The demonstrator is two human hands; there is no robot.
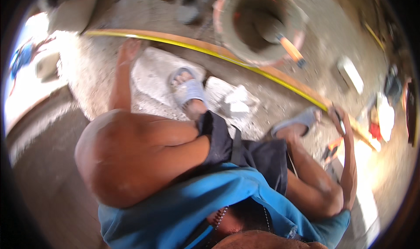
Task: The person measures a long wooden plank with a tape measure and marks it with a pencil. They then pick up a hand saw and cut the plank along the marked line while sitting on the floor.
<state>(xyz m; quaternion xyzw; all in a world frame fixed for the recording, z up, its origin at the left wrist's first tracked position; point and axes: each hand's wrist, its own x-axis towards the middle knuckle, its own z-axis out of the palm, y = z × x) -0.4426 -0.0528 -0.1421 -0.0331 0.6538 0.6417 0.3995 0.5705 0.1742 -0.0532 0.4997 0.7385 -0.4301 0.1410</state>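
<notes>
A yellow tape measure (192, 45) lies stretched along a long wooden strip (286, 75) that slants across the ground before me. My left hand (129, 50) reaches to the strip near the tape's far left stretch. Its fingers look extended, though motion smears them. At the other side, my right hand (339, 120) closes around the right end of the tape, where the yellow blade runs into it. A dark and whitish piece shows between these fingers; its shape is hard to make out. The wooden strip carries on past this hand.
Beyond the strip stands a mortar-crusted bucket (221, 17) with an orange-handled tool (292, 51) in it. Pale slabs (148, 74) and broken chunks (238, 101) lie around my sandalled left foot (188, 87). A whitish block (350, 75) rests at the right.
</notes>
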